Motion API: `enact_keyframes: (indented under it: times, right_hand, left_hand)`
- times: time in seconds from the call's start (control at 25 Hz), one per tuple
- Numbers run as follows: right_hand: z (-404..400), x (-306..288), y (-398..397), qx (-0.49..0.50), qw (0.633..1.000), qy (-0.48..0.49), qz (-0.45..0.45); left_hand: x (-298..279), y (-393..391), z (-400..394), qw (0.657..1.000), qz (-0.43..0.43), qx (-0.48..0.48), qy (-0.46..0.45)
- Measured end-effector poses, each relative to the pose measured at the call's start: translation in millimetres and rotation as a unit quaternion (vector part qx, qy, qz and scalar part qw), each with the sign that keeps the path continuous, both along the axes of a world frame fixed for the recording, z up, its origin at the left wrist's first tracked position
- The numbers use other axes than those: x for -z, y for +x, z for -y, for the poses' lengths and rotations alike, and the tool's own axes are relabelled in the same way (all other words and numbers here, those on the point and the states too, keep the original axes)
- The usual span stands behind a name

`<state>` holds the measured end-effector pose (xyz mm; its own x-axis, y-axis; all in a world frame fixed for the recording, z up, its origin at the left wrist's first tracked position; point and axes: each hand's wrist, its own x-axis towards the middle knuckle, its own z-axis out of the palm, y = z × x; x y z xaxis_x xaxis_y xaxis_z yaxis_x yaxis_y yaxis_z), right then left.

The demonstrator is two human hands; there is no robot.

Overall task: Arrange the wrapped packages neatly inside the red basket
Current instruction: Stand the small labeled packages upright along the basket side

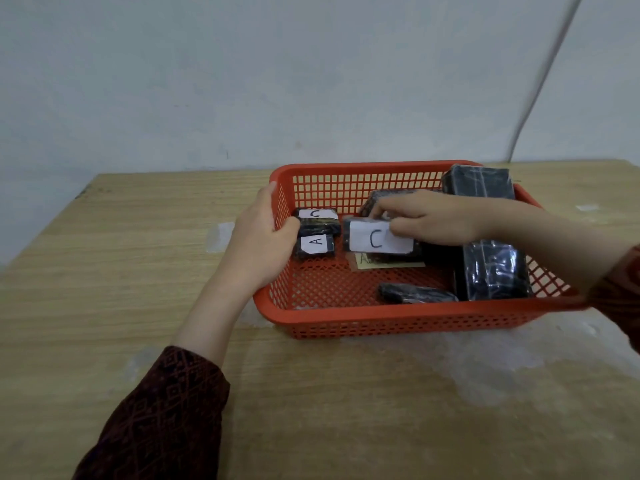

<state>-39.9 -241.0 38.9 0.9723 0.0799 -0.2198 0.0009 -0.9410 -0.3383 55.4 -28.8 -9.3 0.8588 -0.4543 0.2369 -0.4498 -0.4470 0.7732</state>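
A red mesh basket (pixel 391 317) sits on the wooden table. Inside lie several black wrapped packages. Two small ones sit at its left end, one with a white "A" label (pixel 316 244) and one behind it with a partly seen label (pixel 317 218). In the middle a package labelled "C" (pixel 375 240) is held by my right hand (pixel 433 216). A large package (pixel 491 271) lies at the right, another (pixel 479 183) leans on the far right corner, and a slim one (pixel 415 293) lies near the front wall. My left hand (pixel 263 233) grips the basket's left wall.
A yellow paper note (pixel 367 261) lies on the basket floor under the "C" package. The pale wall stands right behind the table, with a white cable (pixel 540 91) running down it at the right. Bare tabletop spreads to the left and in front of the basket.
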Motion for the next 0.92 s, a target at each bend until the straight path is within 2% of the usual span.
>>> enact_keyframes:
  times: [0.08, 0.28, 0.44, 0.6, 0.76, 0.84, 0.92]
  right_hand:
    - [-4.1, 1.2, 13.1, -0.009, 1.000, 0.017, 0.019]
    - [-32.3, 20.8, 45.3, -0.083, 0.995, -0.020, -0.048]
    - [-44.5, 41.8, 53.2, -0.095, 0.993, -0.064, 0.021]
    - [-41.9, 43.8, 48.7, -0.093, 0.992, -0.048, 0.067]
    - [-41.0, 45.5, 47.5, -0.120, 0.967, -0.180, 0.135]
    - [-41.4, 45.8, 46.3, -0.125, 0.963, -0.202, 0.129]
    - [-43.1, 44.2, 42.5, -0.121, 0.972, -0.181, 0.089]
  left_hand:
    - [0.6, -0.3, -0.3, 1.000, 0.003, 0.002, -0.003]
    - [2.0, 1.4, 0.4, 1.000, 0.019, -0.013, -0.003]
    - [3.1, 1.9, 1.2, 1.000, 0.019, -0.008, -0.003]
    - [3.7, 4.1, 1.6, 1.000, 0.015, -0.005, -0.004]
    - [4.1, 3.8, 1.7, 1.000, 0.023, -0.007, -0.007]
    - [4.5, 4.2, 1.9, 0.999, 0.030, -0.010, -0.006]
    - [5.6, 5.3, 1.6, 1.000, 0.029, -0.011, -0.005]
